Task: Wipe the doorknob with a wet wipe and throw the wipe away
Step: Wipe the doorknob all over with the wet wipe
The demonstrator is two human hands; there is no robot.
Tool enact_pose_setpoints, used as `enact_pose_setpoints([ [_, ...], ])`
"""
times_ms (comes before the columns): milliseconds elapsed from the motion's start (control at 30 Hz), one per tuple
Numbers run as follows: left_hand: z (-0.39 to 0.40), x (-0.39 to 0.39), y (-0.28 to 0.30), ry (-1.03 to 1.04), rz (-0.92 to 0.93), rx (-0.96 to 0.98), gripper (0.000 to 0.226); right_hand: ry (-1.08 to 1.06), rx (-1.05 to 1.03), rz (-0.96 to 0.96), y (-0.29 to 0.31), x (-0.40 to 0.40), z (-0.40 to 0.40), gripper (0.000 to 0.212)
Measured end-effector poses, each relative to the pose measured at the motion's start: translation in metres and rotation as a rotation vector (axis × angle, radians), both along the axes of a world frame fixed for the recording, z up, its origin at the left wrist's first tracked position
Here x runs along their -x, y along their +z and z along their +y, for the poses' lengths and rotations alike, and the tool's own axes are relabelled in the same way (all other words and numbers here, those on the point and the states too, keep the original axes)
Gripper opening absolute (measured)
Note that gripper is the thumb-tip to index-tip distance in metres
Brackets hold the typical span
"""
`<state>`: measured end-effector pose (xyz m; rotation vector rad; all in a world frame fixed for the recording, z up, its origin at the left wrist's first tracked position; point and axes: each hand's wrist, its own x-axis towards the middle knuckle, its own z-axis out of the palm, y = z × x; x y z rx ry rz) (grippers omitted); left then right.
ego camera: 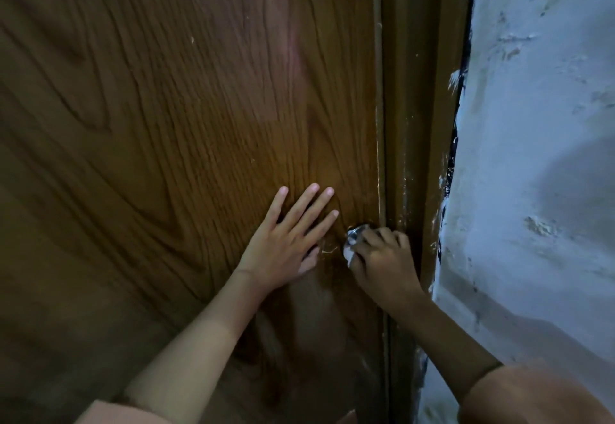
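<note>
At a wood-grain door (166,124), the left hand (286,243) lies flat, fingers spread, just at nine o'clock of the metal doorknob (355,233). The right hand (382,262) is clamped over the knob, a white wet wipe (349,253) bunched beneath it. Wiping appears underway; next, likely, lifting the wipe clear for disposal.

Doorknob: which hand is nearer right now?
Right. The right hand is wrapped over the doorknob, pressing the wet wipe against it. The left hand lies flat on the door just left of the knob, not touching it.
</note>
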<state>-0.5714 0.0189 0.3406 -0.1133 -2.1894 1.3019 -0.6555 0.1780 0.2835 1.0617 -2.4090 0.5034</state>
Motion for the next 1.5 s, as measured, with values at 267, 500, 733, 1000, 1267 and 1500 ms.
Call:
enact_pose_setpoints([
  [267,-0.002,-0.002,-0.001,0.006,-0.002,-0.011,0.063,-0.096,0.808,-0.966,0.014,0.012,0.005,0.019],
  [500,-0.003,-0.002,-0.002,-0.002,0.004,-0.018,0.064,-0.232,1.184,-1.588,0.012,0.02,0.008,0.009],
  [733,-0.002,-0.001,-0.003,-0.013,0.014,-0.018,0.067,-0.194,1.17,-1.429,0.004,0.015,0.013,0.015],
  [1000,-0.004,-0.002,-0.004,-0.008,0.03,0.0,0.066,0.233,0.473,-0.457,0.007,0.013,0.024,0.021],
  [1267,-0.001,0.0,-0.005,-0.022,0.019,-0.021,0.067,0.251,0.079,0.283,-0.031,0.001,0.028,0.02],
  [1500,-0.002,0.0,-0.003,-0.013,0.012,-0.014,0.069,0.041,0.406,0.162,-0.017,0.008,0.028,0.025],
])
